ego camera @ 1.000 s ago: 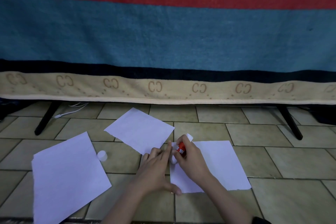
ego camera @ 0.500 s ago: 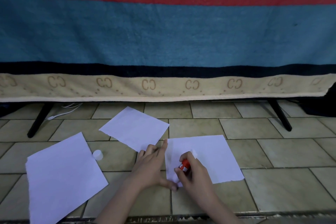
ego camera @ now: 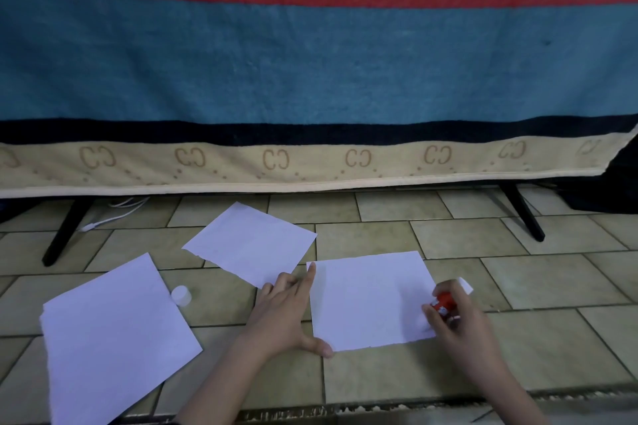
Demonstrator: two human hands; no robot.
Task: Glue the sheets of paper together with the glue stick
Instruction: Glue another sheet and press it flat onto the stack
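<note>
White paper is what you are working on: 3 sheets lie on the tiled floor (ego camera: 431, 217), none overlapping another. Your left hand (ego camera: 286, 314) lies flat with fingers spread, forefinger at the far left corner of the near sheet (ego camera: 369, 300) and thumb at its near left corner, pinning that edge down. Your right hand (ego camera: 459, 321) curls around the red glue stick (ego camera: 443, 305), with its tip pointed down at the right edge of that same sheet. The tip is blurred, so you cannot tell whether it is touching the paper. The 2 hands are well apart, 1 at each side of the sheet.

The white cap (ego camera: 181, 295) stands on the floor between the large left sheet (ego camera: 114, 335) and the far sheet (ego camera: 252, 245), so the stick is open and ready.

You look to be in the gluing step on the first sheet. No glue trace is visible on the white surface, so coverage cannot be judged. Nothing is joined yet. Still to do, by the look of it: finish spreading, lay another sheet on top, press it down, then repeat with the third.

Behind it all hangs a blue blanket (ego camera: 310, 72) with a red stripe.
</note>
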